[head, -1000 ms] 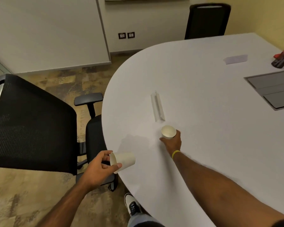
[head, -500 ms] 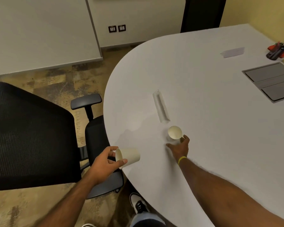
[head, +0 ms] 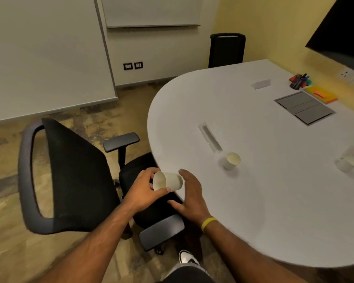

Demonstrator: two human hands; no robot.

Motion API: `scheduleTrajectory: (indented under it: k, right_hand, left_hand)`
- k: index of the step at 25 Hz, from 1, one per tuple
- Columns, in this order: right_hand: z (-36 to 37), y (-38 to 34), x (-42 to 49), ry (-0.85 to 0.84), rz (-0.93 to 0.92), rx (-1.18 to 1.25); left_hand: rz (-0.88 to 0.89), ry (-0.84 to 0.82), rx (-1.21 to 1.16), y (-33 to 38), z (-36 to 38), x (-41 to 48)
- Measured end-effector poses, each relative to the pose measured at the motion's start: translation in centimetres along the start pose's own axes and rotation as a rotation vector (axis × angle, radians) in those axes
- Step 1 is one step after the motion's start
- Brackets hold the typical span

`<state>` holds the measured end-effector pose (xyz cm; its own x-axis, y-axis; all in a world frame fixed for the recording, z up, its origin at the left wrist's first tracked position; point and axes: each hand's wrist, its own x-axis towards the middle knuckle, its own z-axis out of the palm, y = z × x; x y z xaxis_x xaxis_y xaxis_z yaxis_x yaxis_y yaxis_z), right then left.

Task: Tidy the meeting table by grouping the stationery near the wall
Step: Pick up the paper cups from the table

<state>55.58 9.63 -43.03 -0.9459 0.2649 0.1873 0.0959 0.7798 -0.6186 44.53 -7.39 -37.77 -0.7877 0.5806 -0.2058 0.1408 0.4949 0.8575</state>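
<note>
This is looking like an office meeting room: a white oval table (head: 253, 211) is filling the right of the frame, a black mesh chair (head: 76, 180) is standing at lower left, and a whiteboard (head: 151, 11) is hanging at top centre.

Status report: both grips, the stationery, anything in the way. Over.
Left grip holds paper cup on its side at edge of table. Right grip open beside it. Markers and yellow pad by wall; second cup upright mid-table.
</note>
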Motion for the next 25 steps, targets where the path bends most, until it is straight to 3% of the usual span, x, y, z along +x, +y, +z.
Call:
scheduleTrajectory:
  k: [3,9,19,25]
  right_hand:
    - [2.2,-6.4,0.3,0.035,-0.108,-0.038]
    - [6.3,-13.8,1.4,0.092,-0.118,-0.009]
    - [14.1,-19.4,8.9,0.164,0.198,0.236]
    - [20.2,-22.4,17.7,0.275,0.359,0.329]
  left_hand:
    - [0.061,-0.02,0.059,-1.0,-3.4,-2.9]
    - [0.126,0.031,0.136,-3.3,-11.2,-6.8]
    - [0.212,0.235,0.471,-9.7,-28.8,-4.9]
    - [0.209,0.221,0.646,-14.7,-40.3,0.8]
